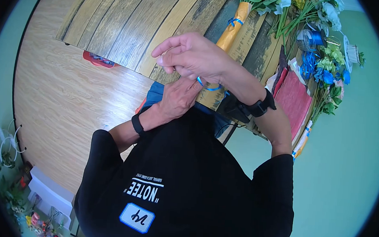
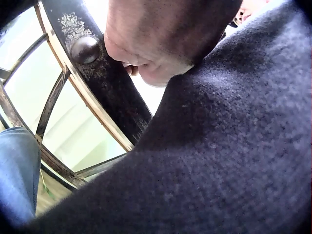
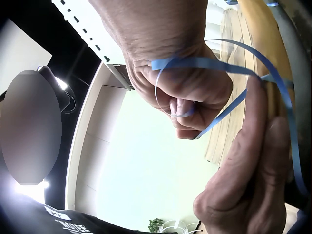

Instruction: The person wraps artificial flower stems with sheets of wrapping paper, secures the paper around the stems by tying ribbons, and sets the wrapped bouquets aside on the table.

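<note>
A flower bunch with its stems wrapped in orange-yellow paper (image 1: pixel 230 36) lies across the table, partly hidden under the right forearm. My left hand (image 1: pixel 181 97) grips its lower end at the table's near edge. In the right wrist view, the left finger and thumb (image 3: pixel 278 134) press where a blue ribbon (image 3: pixel 229 112) circles the paper. Above it my right hand (image 1: pixel 195 56) has its fingers curled, pinching one length of that ribbon. Another length loops loosely across the right hand in the right wrist view. A blue ribbon band (image 1: pixel 235 22) ties the paper higher up.
Ribbon spools (image 1: pixel 311 39), blue and white flowers (image 1: pixel 328 77) and red wrapping sheets (image 1: pixel 292 98) lie on the right of the plank table (image 1: pixel 130 23). Its dark studded edge (image 2: pixel 85 51) shows beside the left hand. A red object (image 1: pixel 98 60) is beyond the table's left edge.
</note>
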`<state>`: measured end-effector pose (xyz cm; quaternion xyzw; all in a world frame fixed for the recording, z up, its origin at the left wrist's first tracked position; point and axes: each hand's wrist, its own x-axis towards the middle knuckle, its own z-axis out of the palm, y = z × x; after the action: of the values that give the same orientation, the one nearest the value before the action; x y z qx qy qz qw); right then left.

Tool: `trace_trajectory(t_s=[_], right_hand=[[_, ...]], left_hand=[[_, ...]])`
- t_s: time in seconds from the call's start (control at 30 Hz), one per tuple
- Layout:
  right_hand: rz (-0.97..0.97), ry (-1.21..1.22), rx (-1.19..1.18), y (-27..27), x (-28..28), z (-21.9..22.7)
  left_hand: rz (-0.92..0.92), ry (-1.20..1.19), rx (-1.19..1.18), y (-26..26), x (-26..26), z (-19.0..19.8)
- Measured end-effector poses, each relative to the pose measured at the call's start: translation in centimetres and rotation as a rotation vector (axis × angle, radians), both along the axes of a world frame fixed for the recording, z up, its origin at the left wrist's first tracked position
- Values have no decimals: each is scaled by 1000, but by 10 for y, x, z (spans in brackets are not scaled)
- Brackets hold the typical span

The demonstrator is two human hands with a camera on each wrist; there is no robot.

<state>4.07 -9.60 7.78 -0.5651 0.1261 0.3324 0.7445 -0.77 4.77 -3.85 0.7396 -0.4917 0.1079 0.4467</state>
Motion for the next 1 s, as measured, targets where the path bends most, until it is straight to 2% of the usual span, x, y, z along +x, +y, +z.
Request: trace_trajectory(t_s=[0.13, 0.43, 0.53, 0.6, 0.87, 0.93, 0.97, 1.0], right_hand=[[-15, 13, -32, 0, 3, -6], [-44, -65, 77, -26, 7, -2], [-17, -99, 2, -35, 19, 8], [19, -254, -248, -42, 31, 17], [17, -514, -394, -66, 68, 50], [-145, -806, -398, -62, 69, 45], [-144, -806, -400, -59, 63, 50], [-126, -802, -612, -56, 49, 57]], left_hand=[[3, 25, 20, 1, -1, 1], [41, 61, 82, -5, -2, 8], [43, 65, 100, -6, -2, 8], [38, 61, 89, -6, -2, 6], [25, 78, 70, -7, 0, 7], [19, 82, 62, -8, 0, 5], [17, 86, 55, -8, 1, 5], [17, 86, 53, -8, 1, 5]])
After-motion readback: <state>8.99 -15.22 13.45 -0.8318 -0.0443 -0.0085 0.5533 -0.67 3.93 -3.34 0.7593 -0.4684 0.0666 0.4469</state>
